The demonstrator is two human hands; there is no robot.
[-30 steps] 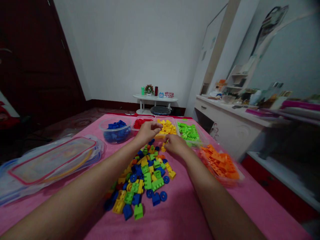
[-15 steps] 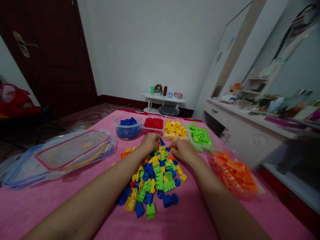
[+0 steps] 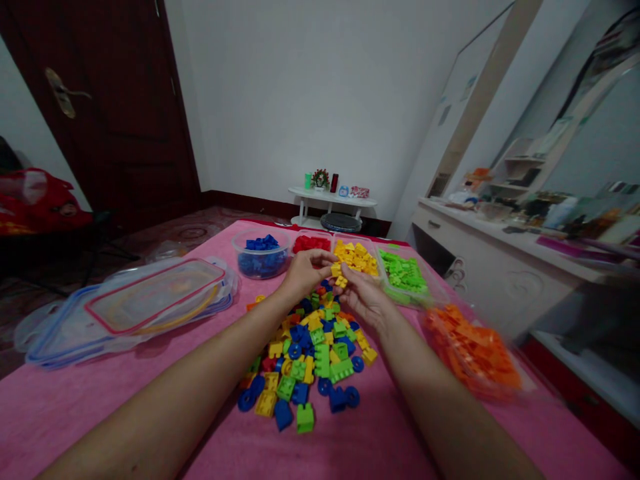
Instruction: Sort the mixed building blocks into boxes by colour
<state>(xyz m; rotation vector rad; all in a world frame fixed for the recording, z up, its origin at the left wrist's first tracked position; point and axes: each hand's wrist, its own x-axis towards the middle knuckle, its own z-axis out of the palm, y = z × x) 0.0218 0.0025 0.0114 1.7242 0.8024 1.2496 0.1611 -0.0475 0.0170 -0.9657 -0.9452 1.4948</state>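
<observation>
Over the far end of a loose pile of mixed building blocks (image 3: 323,360), my two hands meet at a small cluster of yellow building blocks (image 3: 339,275). My right hand (image 3: 364,293) grips the cluster from the right, thumb on top. From the left, my left hand (image 3: 306,272) pinches at the cluster's edge with thumb and fingers; its fingertips are partly hidden. Just behind the hands stands a clear box of yellow blocks (image 3: 357,257). A box of red blocks (image 3: 311,244) is partly covered by my left hand.
A round tub of blue blocks (image 3: 261,257) stands at the back left. Boxes of green blocks (image 3: 404,272) and orange blocks (image 3: 473,350) line the right side. Stacked clear lids (image 3: 150,300) lie on the left of the pink cloth (image 3: 380,433). A white dresser (image 3: 480,247) is beyond the right edge.
Both hands have risen from the far end of the pile and come together. Yellow blocks now show between them. The view has shifted slightly.
</observation>
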